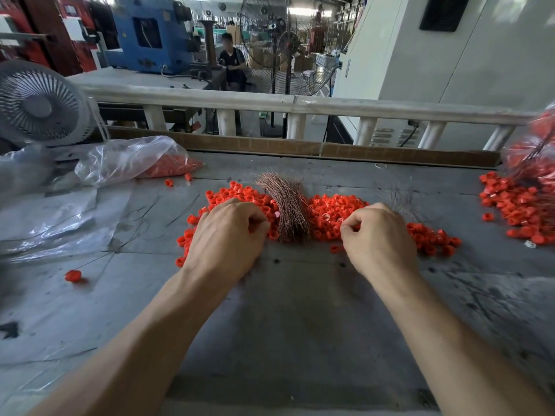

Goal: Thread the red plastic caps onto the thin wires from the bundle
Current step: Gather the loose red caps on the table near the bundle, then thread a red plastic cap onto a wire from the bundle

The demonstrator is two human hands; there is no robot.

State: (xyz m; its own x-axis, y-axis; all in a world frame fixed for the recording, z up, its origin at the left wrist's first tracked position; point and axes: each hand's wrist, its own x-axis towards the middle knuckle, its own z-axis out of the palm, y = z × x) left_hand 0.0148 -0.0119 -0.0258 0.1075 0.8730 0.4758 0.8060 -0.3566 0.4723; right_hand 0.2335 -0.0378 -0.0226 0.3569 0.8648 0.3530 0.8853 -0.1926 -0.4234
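While both hands work low over the caps (330, 210) at the worktop's (300, 325) centre, the step looks like picking: the left hand (228, 235) has fingers curled into the pile at nine o'clock of the wire bundle (285, 205); whether it holds a cap is hidden. The right hand (377, 235), at three o'clock of the bundle, pinches thumb to forefinger, probably on a thin wire, too fine to confirm. Next, I judge, a wire tip must meet a cap's hole, needing steady alignment. A clear bag (132, 160) at ten o'clock holds more caps; another bag (537, 145) at two o'clock spills caps strung on wires.
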